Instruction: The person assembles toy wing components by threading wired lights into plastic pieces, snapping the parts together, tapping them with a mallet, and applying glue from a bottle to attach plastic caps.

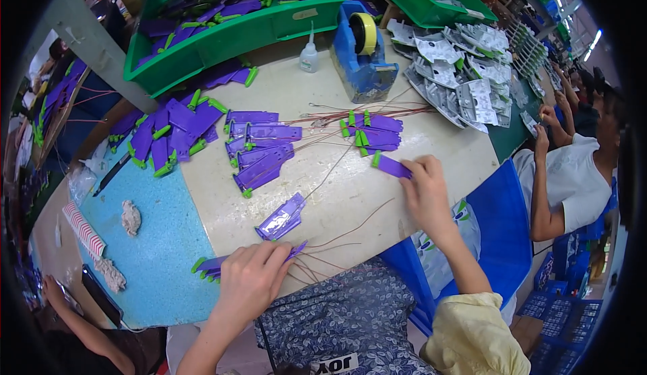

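Note:
My left hand (251, 277) is closed around a small stack of purple plastic strips (210, 264) with green ends, low at the table's front edge; thin reddish wires fan out beside it. In my right hand (426, 190), the fingertips pinch one purple strip (394, 167) with a green tip, just above the table. Beyond that hand lies a cluster of similar purple-and-green strips (379, 132). Left of the cluster are overlapping purple strips (264, 161) with long wires. A shiny purple piece (281, 217) rests between my hands.
Behind stand a green bin (236, 33) of purple parts, a white squeeze bottle (309, 57) and a blue tape dispenser (364, 72). Grey molded parts (465, 72) pile at right. A blue crate (502, 220) sits beside me; a co-worker (573, 173) is at far right.

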The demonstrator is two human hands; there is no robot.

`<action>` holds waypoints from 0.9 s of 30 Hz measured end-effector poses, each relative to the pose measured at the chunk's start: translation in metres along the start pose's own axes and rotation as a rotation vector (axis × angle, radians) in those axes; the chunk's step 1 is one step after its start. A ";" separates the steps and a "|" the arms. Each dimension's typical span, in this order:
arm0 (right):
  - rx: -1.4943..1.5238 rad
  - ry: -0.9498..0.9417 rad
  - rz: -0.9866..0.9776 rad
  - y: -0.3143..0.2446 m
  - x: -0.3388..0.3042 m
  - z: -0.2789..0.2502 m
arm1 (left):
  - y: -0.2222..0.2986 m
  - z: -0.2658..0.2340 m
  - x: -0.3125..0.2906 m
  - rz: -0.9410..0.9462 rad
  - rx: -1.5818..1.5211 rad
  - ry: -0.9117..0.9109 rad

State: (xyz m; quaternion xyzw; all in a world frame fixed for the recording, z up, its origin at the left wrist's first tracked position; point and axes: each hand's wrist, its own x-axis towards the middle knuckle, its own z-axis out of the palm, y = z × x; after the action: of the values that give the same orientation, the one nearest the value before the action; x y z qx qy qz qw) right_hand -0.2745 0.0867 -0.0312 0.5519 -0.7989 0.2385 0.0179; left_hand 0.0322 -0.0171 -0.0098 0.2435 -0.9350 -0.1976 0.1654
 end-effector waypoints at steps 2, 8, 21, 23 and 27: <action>0.040 -0.015 0.047 0.011 -0.001 -0.020 | 0.000 0.000 -0.001 -0.009 0.014 -0.026; 0.724 -0.142 -0.013 -0.072 0.019 -0.028 | 0.004 0.002 -0.029 -0.006 0.032 -0.074; 0.447 -0.346 -0.561 -0.131 0.042 0.053 | -0.001 -0.004 -0.034 -0.087 0.144 -0.114; 0.458 -0.558 -0.511 -0.133 0.033 0.051 | -0.004 -0.003 -0.034 -0.044 0.093 -0.053; 0.691 -0.709 -0.153 -0.131 0.023 0.039 | -0.006 -0.018 -0.026 -0.369 -0.072 -0.076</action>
State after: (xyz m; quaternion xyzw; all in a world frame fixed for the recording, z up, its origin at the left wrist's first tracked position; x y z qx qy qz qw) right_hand -0.1572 0.0146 -0.0117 0.6295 -0.5875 0.2849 -0.4212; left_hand 0.0633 -0.0133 -0.0023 0.3971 -0.8725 -0.2668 0.0996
